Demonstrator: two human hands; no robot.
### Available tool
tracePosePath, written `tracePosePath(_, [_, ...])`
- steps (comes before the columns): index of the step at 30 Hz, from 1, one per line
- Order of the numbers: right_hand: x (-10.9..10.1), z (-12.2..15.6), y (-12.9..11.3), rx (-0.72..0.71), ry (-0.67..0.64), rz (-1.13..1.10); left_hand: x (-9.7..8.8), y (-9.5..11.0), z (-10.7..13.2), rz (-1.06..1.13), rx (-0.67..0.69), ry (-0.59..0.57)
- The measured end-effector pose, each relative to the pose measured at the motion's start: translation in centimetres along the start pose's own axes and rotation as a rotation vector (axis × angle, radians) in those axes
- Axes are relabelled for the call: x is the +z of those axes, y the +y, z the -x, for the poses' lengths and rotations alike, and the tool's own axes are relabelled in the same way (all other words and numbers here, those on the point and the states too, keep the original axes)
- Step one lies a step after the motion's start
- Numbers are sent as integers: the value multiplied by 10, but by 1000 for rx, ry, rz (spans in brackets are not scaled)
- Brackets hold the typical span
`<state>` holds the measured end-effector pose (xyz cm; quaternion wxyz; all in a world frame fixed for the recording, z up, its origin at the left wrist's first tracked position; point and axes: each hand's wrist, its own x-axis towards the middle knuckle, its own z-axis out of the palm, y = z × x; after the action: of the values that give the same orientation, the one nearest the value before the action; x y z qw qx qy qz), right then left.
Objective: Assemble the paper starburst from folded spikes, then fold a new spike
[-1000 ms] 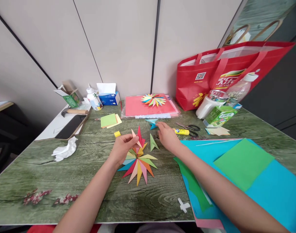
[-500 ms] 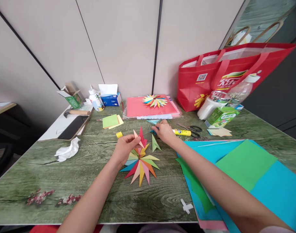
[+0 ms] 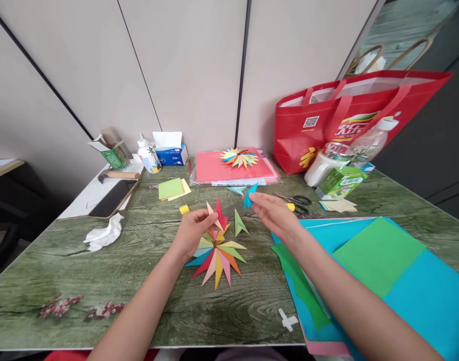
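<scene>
Between the thumb and fingers of my left hand (image 3: 194, 233) is a pair of folded paper pieces, one peach (image 3: 213, 215) and one red (image 3: 221, 215). Just below it lies a many-coloured folded-paper star (image 3: 218, 263), its upper left partly covered by that hand. My right hand (image 3: 275, 214) pinches a blue folded paper piece (image 3: 249, 194) above the table. A light green folded piece (image 3: 240, 223) rests between the two hands. Farther back, a pale blue folded piece (image 3: 236, 190) lies by the plastic packet.
Behind my right hand are scissors (image 3: 299, 200) and a partly hidden yellow glue stick (image 3: 290, 206). Blue and green sheets (image 3: 421, 291) cover the right side. A finished paper star (image 3: 239, 157) sits on a red paper pack (image 3: 210, 168). A red bag (image 3: 293, 135) stands back right; crumpled tissue (image 3: 104, 232) lies left.
My right hand has picked up the blue folded piece from beside the glue stick and lifted it slightly. The left hand stays in place with its pieces.
</scene>
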<state>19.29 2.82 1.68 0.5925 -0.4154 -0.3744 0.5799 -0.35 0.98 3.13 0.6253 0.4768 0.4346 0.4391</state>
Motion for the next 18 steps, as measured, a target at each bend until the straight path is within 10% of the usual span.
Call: tracePosePath(18, [6,47,18,42,-105,179,9,-4,2,-176,38,-1])
